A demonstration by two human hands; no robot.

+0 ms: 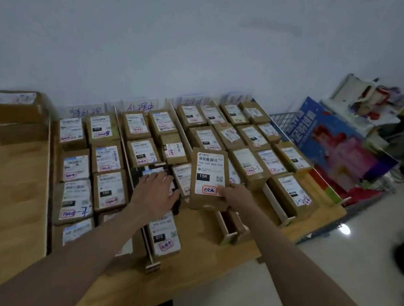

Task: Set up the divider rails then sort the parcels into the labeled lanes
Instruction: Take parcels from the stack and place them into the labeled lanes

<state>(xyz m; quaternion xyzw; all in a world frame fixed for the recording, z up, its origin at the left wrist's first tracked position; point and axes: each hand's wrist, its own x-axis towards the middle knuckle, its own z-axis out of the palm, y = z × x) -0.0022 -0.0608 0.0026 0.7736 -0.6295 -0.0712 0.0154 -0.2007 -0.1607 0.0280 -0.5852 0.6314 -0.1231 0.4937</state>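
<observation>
Gripping the lifted parcel (208,181) at its lower edge, the right hand (235,195) pinches it with thumb on the label, holding it tilted above the table centre. At 9 o'clock from it, the left hand (156,190) lies with fingers spread flat, pressing on a dark parcel (142,173). Divider rails (125,150) run from 6 to 12 o'clock across the wooden table (8,189), with sorted parcels (105,187) filling the lanes. Lane labels (140,108) stand at 12 o'clock. A wire cart (286,120) stands at 2 o'clock.

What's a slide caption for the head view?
Right hand lifts a labeled parcel over sorted lanes; left hand rests on a dark parcel.
</observation>
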